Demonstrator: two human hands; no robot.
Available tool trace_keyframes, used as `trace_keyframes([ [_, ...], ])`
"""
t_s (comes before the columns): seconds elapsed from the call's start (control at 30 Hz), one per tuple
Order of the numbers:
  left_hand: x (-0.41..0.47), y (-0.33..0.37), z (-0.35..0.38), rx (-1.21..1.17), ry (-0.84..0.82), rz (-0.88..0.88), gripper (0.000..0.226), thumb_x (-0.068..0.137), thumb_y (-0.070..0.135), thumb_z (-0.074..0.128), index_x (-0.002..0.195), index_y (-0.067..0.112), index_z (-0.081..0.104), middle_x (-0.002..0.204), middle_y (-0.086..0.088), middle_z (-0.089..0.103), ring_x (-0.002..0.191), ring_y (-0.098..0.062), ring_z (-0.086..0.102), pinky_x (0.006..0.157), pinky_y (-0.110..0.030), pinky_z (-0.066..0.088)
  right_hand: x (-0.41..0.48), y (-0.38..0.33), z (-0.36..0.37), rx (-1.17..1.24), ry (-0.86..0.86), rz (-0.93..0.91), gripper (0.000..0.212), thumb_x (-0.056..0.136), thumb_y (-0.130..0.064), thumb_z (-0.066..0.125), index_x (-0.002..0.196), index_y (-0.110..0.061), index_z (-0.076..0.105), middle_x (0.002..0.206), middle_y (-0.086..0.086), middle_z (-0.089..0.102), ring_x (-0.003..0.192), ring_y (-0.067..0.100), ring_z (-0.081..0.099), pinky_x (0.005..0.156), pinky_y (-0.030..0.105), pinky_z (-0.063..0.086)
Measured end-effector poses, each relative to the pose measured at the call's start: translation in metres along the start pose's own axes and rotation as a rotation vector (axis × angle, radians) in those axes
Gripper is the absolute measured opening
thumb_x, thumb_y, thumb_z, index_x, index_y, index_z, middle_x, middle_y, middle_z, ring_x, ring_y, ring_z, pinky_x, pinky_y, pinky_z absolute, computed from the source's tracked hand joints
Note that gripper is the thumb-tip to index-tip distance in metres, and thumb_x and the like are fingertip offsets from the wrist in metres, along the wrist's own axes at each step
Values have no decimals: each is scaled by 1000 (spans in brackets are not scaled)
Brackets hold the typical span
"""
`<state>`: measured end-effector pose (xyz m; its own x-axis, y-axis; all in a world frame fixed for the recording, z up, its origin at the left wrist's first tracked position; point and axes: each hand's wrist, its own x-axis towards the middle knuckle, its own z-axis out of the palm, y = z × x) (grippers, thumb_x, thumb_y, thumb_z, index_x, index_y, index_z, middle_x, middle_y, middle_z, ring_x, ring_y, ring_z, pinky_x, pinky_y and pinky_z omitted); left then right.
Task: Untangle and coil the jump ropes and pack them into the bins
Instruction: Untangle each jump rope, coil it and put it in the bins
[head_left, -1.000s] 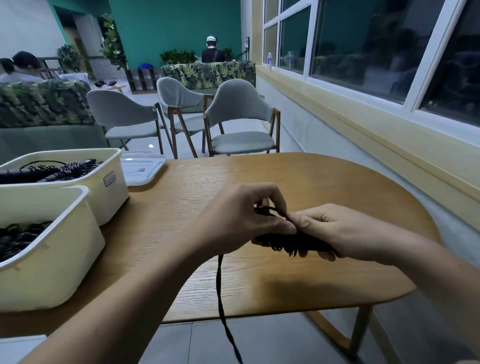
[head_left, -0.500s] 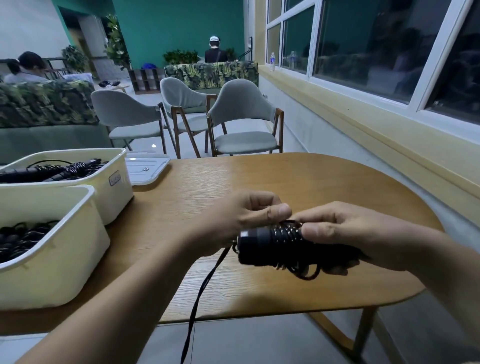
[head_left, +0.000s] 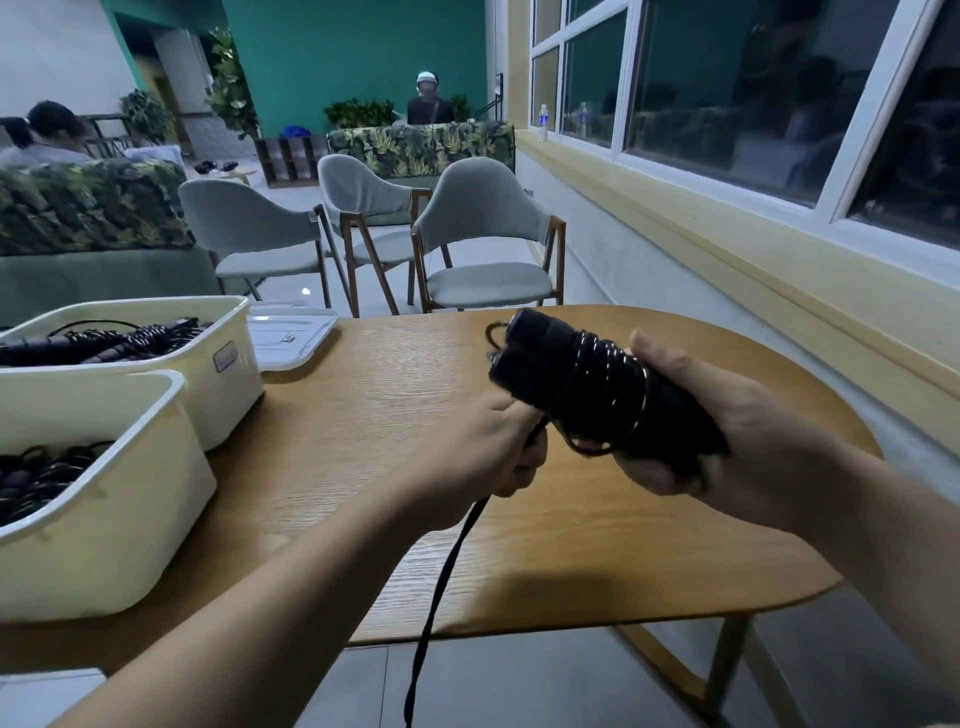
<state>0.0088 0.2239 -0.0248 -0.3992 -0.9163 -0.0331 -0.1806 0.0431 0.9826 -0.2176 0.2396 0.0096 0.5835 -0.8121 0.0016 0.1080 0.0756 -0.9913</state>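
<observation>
1. Coiling step under way: right hand (head_left: 691, 415) grips the wound jump rope (head_left: 587, 384), centre frame, above the table (head_left: 363, 415).
2. Left hand (head_left: 488, 452) pinches the loose tail (head_left: 441, 587).
3. Next, probably: wrap the tail, then bins (head_left: 156, 493), lower left.

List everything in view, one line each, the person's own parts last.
jump rope bundle: one, black, cord wound round both handles, held above the table
loose cord: one, black, hanging from the bundle past the table's near edge
bins: two, cream, on the table's left side, near bin and far bin
packed ropes: several, black, in both bins
lid: one, white, on the table beside the far bin
table: one, light wood
chairs: three, grey, beyond the table
bottles: two, clear, on the windowsill
left grip: holds the loose cord
right grip: holds the jump rope bundle
</observation>
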Motion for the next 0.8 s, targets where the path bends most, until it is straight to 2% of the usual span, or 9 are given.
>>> trace_keyframes([
  [0.1,0,-4,6,37,-18,-3,55,112,51,39,98,4,65,66,-3,32,57,-16,24,53,-35,14,3,-4,-4,-19,34,-116,51,112,-40,35,119,3,61,104,28,57,60,24,40,53,39,21],
  [0.2,0,-3,12,104,33,18,58,112,52,38,102,2,67,64,0,37,55,-16,30,51,-32,22,2,-7,-12,9,45,-142,47,109,-33,32,119,5,58,106,27,57,63,24,40,54,38,24],
  [0.3,-2,-1,15,251,59,33,56,112,53,37,95,10,70,62,5,46,54,-16,41,54,-33,33,1,-5,-15,-47,72,-119,36,107,-35,45,119,-5,61,109,22,61,69,23,46,58,35,29],
  [0.37,-4,1,18,416,51,40,52,112,51,39,93,17,73,63,8,53,56,-13,48,59,-34,39,1,-1,-16,-103,174,-96,38,103,-36,56,124,-4,60,103,16,66,71,23,50,61,35,33],
  [0.47,-5,4,23,625,40,63,39,110,43,47,94,20,75,63,11,62,54,-8,52,57,-34,42,5,4,-14,-174,319,-75,43,102,-32,63,132,-1,55,91,8,74,69,22,53,60,35,36],
  [0.57,-4,3,22,821,45,82,30,105,38,55,96,17,74,81,2,72,71,-18,64,66,-41,53,9,7,-14,-249,398,-88,50,92,-38,70,126,-4,57,97,23,75,66,23,56,55,33,39],
  [0.6,-4,2,21,860,43,81,28,105,36,56,96,16,74,83,1,72,74,-20,65,69,-42,54,11,7,-15,-305,430,-86,44,94,-37,72,124,-8,59,96,23,74,65,22,58,53,32,40],
  [0.7,-5,4,18,922,39,124,22,104,32,59,98,17,73,84,2,72,75,-18,64,70,-41,55,13,11,-21,-437,483,-52,34,96,-39,72,119,-17,61,78,3,74,62,17,62,53,29,44],
  [0.8,-7,9,12,915,47,201,15,102,31,65,105,23,78,86,9,72,78,-9,65,70,-30,54,14,12,-21,-537,478,-24,33,94,-43,75,116,-23,61,84,3,77,63,10,67,54,21,48],
])
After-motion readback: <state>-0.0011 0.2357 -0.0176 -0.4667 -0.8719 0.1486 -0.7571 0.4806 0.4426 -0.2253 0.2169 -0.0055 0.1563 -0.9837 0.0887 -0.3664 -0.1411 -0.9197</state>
